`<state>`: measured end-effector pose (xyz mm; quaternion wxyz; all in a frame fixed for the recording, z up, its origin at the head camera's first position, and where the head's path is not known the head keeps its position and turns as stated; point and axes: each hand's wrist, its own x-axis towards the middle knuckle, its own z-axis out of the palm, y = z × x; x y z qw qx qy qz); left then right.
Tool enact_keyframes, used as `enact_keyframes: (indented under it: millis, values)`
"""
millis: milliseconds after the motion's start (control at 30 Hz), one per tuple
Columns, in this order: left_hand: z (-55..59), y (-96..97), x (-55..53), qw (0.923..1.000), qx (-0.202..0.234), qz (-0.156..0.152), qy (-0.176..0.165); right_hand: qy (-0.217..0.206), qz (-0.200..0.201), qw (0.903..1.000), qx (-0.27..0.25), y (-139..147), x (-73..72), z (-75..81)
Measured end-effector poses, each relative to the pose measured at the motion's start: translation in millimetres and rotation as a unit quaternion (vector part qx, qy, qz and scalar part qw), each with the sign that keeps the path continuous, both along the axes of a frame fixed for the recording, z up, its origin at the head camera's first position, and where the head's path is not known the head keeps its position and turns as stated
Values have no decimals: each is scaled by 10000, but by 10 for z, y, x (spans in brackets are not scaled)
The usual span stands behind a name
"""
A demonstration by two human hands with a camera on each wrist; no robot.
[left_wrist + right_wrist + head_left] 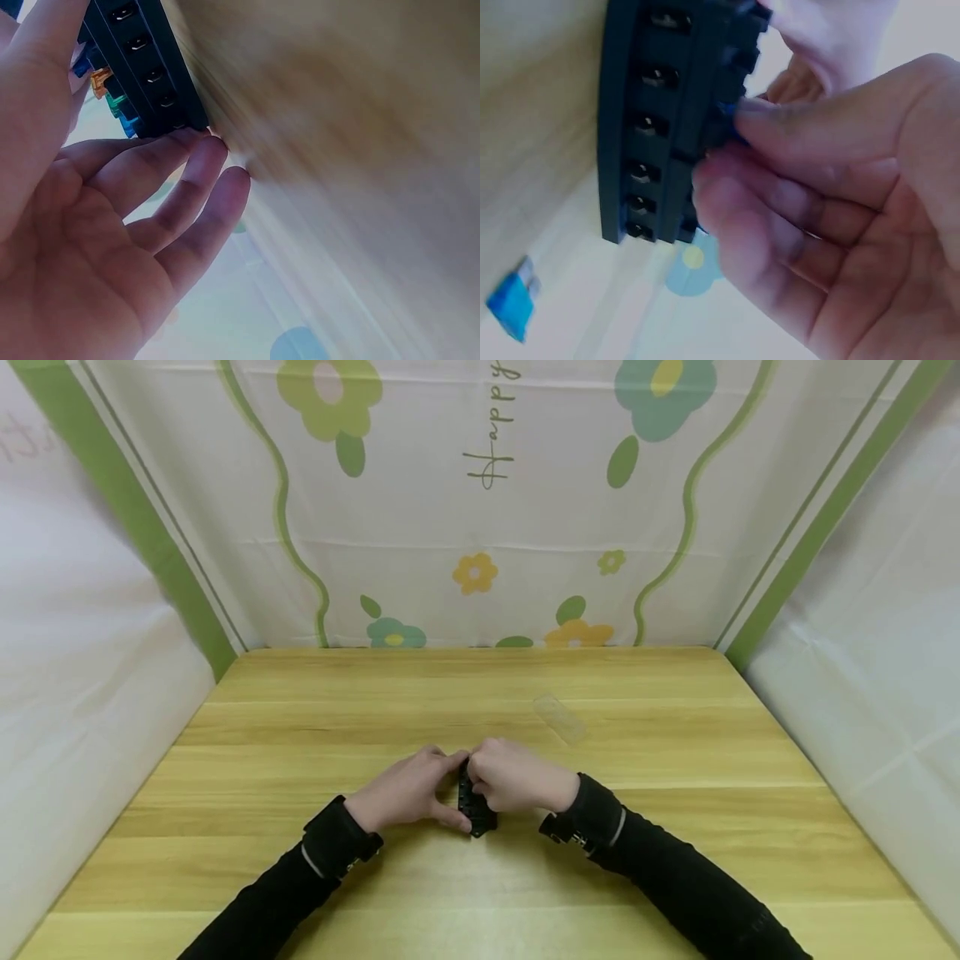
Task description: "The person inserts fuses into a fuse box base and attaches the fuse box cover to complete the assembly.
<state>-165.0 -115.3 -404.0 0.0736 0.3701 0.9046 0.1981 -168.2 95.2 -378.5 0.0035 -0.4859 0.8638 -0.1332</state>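
One black block [482, 818], left grip [411, 787] holding its ends, right grip [516, 775] pinching blue fuse [730, 111], table edges [420, 653] well away

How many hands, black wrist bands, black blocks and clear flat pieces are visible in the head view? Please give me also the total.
Hands: 2 (left hand, right hand)
Black wrist bands: 2 (left band, right band)
Black block: 1
Clear flat piece: 1
Total: 6
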Motion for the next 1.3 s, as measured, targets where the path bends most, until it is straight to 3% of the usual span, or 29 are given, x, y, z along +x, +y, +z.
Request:
enact_keyframes:
  millis: [333,833,1300]
  values:
    - [14,12,-15,9999,-60,-69,107,-51,-155,9998,-76,7,-7,74]
    - [8,-26,-14,9998,-78,-41,200,-88,51,9990,-427,-53,-4,38]
    - [12,-22,-21,9999,-63,-97,100,-480,-142,9968,-622,-50,-14,31]
